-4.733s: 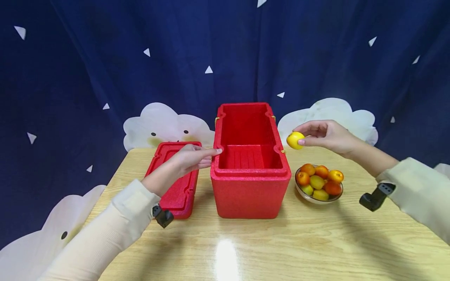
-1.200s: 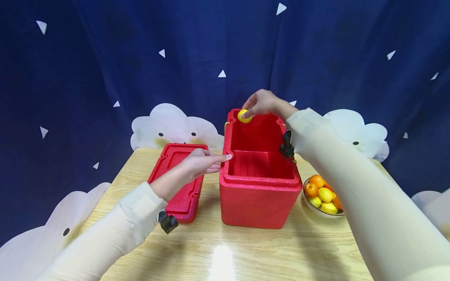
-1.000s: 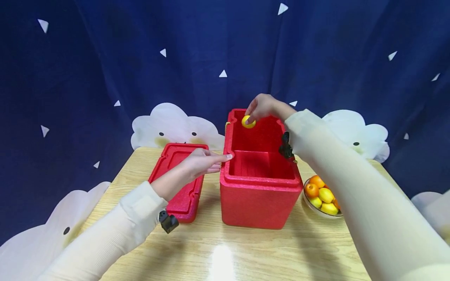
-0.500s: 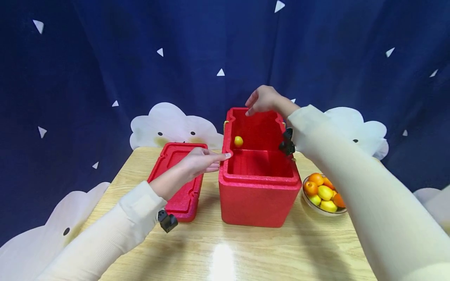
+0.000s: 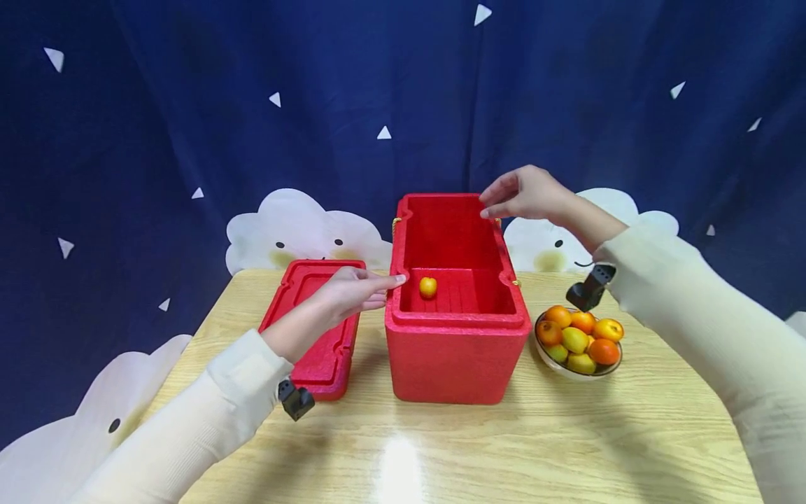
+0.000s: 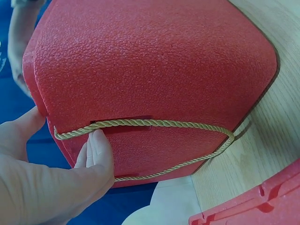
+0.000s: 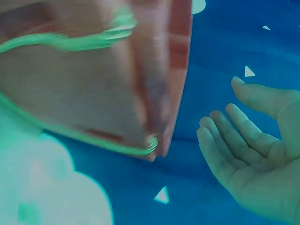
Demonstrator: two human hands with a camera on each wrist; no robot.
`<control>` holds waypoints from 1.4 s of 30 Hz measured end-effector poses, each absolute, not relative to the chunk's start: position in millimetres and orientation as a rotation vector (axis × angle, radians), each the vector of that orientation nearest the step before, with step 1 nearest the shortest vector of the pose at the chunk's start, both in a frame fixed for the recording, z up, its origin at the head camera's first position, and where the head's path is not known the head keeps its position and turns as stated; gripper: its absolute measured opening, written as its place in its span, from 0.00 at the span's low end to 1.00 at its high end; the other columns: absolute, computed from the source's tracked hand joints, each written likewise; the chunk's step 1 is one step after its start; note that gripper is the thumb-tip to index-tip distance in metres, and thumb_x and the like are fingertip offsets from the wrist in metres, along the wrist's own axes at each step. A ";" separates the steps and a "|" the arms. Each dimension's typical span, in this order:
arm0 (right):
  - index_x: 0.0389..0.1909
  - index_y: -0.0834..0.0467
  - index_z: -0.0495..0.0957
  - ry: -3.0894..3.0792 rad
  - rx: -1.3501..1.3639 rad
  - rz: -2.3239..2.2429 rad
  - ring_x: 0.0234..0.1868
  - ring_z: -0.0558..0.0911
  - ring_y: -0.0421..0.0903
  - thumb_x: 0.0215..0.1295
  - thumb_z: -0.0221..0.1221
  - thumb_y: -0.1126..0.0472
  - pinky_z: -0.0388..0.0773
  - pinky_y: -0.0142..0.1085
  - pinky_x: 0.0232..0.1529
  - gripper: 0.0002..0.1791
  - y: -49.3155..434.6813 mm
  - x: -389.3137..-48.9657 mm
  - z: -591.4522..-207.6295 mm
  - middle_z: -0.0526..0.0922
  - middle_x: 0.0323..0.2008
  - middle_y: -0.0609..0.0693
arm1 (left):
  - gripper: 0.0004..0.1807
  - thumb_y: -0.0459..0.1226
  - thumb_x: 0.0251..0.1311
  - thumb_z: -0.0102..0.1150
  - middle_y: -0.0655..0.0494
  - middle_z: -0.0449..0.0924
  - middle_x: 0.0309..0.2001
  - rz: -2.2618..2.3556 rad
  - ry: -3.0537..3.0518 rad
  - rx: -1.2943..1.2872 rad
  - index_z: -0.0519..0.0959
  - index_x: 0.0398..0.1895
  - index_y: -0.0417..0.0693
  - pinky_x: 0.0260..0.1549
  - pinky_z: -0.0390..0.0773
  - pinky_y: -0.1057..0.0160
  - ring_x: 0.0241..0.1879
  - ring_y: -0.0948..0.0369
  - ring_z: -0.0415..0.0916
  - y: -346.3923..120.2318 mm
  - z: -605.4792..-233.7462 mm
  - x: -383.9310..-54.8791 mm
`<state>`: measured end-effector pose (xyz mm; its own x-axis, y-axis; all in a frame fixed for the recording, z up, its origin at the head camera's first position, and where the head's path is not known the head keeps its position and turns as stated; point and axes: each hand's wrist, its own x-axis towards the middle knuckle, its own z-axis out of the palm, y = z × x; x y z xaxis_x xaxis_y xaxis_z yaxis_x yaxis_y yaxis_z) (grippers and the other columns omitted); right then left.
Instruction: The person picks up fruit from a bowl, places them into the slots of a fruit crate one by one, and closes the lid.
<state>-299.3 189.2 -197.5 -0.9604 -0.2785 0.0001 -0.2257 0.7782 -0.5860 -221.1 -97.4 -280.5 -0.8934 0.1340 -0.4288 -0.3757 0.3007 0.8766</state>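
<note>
A red foam cooler box (image 5: 447,360) stands uncovered mid-table. One small yellow fruit (image 5: 428,288) lies on its floor at the left; its exact kind is unclear. My left hand (image 5: 352,290) holds the box's left wall, thumb on the rim and fingers against the outer side. In the left wrist view those fingertips touch the side by a gold rope (image 6: 164,123). My right hand (image 5: 525,192) hovers over the far right rim, holding nothing, its fingers loosely bent. In the right wrist view the right hand (image 7: 258,154) is apart from the blurred box.
Right of the box, a bowl (image 5: 569,373) holds several orange and yellow fruits (image 5: 574,340). The red lid (image 5: 321,353) lies on the wooden table (image 5: 504,455) to the left. White cloud cutouts (image 5: 305,227) and a dark blue curtain (image 5: 302,161) stand behind.
My right hand carried the yellow fruit from above the bowl over the box and let it go. The fruit dropped to the box floor; the right hand then moved right. The left hand stayed.
</note>
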 end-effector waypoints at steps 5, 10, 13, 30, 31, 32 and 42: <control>0.50 0.60 0.80 2.898 -0.406 -0.939 0.45 0.83 0.50 0.59 0.66 0.56 0.85 0.39 0.46 0.19 218.8 -280.3 -219.9 0.85 0.47 0.59 | 0.33 0.50 0.57 0.63 0.46 0.77 0.58 1.604 2.169 -0.201 0.67 0.59 0.40 0.58 0.78 0.60 0.58 0.52 0.79 -100.0 -280.3 -219.8; 0.49 0.61 0.80 2.891 -0.418 -0.912 0.44 0.84 0.49 0.58 0.66 0.56 0.82 0.28 0.39 0.19 246.6 -263.7 -245.2 0.86 0.46 0.59 | 0.33 0.51 0.57 0.63 0.46 0.77 0.58 1.598 2.176 -0.189 0.67 0.59 0.40 0.58 0.78 0.60 0.58 0.52 0.79 -100.4 -279.7 -219.2; 0.48 0.62 0.80 2.877 -0.443 -0.898 0.43 0.85 0.48 0.58 0.67 0.56 0.81 0.25 0.38 0.20 262.0 -254.2 -259.7 0.86 0.45 0.60 | 0.33 0.51 0.57 0.64 0.46 0.77 0.58 1.598 2.176 -0.191 0.67 0.59 0.40 0.58 0.78 0.60 0.58 0.52 0.79 -100.0 -279.7 -218.9; 0.45 0.65 0.80 2.961 -0.408 -0.754 0.32 0.77 0.24 0.56 0.68 0.55 0.77 0.24 0.33 0.20 342.4 -218.1 -323.0 0.87 0.39 0.58 | 0.35 0.51 0.57 0.63 0.46 0.75 0.60 1.612 2.163 -0.189 0.66 0.61 0.40 0.60 0.77 0.59 0.59 0.52 0.77 -101.0 -280.3 -219.3; 0.45 0.65 0.80 2.966 -0.389 -0.742 0.32 0.77 0.24 0.56 0.68 0.55 0.77 0.24 0.33 0.21 346.3 -217.4 -325.6 0.87 0.39 0.58 | 0.35 0.51 0.57 0.63 0.46 0.75 0.60 1.612 2.162 -0.190 0.66 0.61 0.40 0.60 0.77 0.59 0.60 0.52 0.77 -101.2 -280.4 -219.3; 0.45 0.65 0.80 2.968 -0.378 -0.731 0.32 0.77 0.24 0.56 0.68 0.54 0.77 0.24 0.33 0.21 349.9 -217.0 -328.4 0.87 0.39 0.59 | 0.35 0.51 0.57 0.63 0.46 0.75 0.60 1.613 2.162 -0.191 0.66 0.61 0.40 0.60 0.77 0.59 0.60 0.52 0.77 -101.3 -280.3 -219.4; 0.48 0.68 0.79 2.957 -0.284 -0.732 0.31 0.76 0.22 0.54 0.69 0.51 0.76 0.23 0.33 0.27 370.3 -216.6 -348.0 0.86 0.42 0.63 | 0.34 0.51 0.58 0.63 0.46 0.76 0.59 1.599 2.183 -0.184 0.67 0.60 0.40 0.58 0.78 0.59 0.58 0.52 0.78 -102.2 -282.0 -221.0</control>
<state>-216.6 370.3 -348.0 -0.9794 -0.1987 -0.0352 -0.1594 0.8687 -0.4691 -221.0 -102.2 -282.0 -0.9004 0.1410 -0.4117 -0.3499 0.3278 0.8775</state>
